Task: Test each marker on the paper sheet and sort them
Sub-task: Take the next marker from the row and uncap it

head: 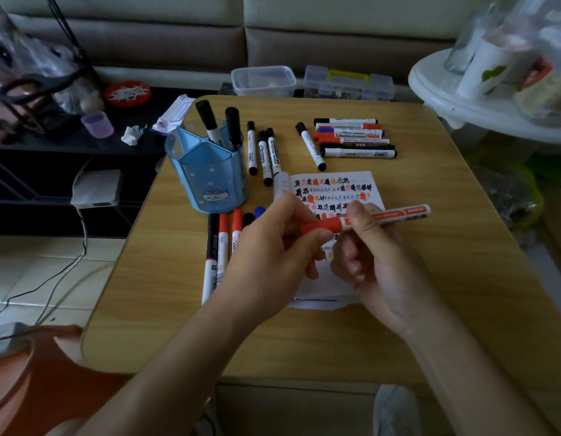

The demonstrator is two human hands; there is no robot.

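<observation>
Just above the paper sheet (335,184), midway between the worktop's (304,341) side edges, a red marker (364,219) is held crosswise: left hand (272,256) fingers curled round its cap, right hand (383,262) fingers gripping the barrel.

Left hand (272,243) pinches the red cap (320,227) of a marker (386,215) held by the right hand (376,265) above the paper sheet (335,184).

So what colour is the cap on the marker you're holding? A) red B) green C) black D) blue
A: the marker gripped by the left hand and the right hand has a red cap.
</observation>
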